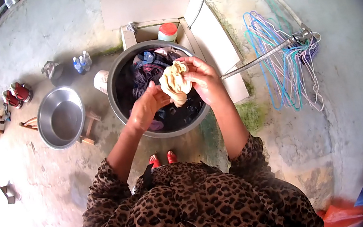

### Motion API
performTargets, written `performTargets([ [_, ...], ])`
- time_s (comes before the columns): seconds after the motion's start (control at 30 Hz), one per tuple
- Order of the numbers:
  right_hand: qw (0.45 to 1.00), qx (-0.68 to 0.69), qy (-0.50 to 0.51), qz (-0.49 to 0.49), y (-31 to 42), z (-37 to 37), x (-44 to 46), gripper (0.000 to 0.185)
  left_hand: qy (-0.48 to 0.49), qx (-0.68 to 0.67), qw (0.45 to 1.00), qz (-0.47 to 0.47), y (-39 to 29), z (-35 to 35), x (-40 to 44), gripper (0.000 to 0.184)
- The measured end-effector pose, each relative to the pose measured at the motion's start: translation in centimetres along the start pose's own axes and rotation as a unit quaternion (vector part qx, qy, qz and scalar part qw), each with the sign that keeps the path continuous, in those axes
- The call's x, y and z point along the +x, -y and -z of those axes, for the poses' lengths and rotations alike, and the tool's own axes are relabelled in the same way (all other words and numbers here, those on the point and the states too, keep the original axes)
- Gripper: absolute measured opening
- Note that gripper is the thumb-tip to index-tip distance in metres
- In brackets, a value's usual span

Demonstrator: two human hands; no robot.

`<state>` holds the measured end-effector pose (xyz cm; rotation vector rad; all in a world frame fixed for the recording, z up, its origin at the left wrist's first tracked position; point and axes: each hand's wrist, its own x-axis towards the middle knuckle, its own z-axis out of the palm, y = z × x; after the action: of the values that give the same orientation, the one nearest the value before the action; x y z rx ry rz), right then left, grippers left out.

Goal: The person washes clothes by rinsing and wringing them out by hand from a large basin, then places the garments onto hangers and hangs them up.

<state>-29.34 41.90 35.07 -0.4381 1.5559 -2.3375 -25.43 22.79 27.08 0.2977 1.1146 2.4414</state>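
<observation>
A bunched, wet-looking yellow cloth (175,83) is held up over a large metal basin (113,95). My right hand (204,79) grips its right side, with the fingers curled around the fabric. At the cloth's lower left, my left hand (146,107) has its fingers bent against the edge; the fingertips are partly hidden behind the fabric. Below both hands, the basin holds a pile of dark clothes (143,77) in dark water, with a blue piece (152,58) near the top and a purple piece (156,125) at the lower left.
A metal basin (61,118) sits on a wooden stool at left. A white cup (101,81) and plastic bottles (82,62) stand nearby. Behind the large basin is a red-lidded container (168,31). Hangers (284,59) hang from a metal pipe (258,57) at right.
</observation>
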Motion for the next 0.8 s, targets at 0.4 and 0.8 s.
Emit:
performTargets([
  [0.4, 0.924, -0.36, -0.109, 0.076, 1.5, 2.2, -2.9, 0.019, -0.26, 0.093, 0.942, -0.192, -8.7, -1.0, -0.4, 0.02],
  [0.8, 0.768, -0.601, -0.107, 0.192, -2.0, 3.7, -4.9, 0.027, -0.164, 0.001, 0.966, -0.198, -11.4, -0.9, -1.5, 0.019],
])
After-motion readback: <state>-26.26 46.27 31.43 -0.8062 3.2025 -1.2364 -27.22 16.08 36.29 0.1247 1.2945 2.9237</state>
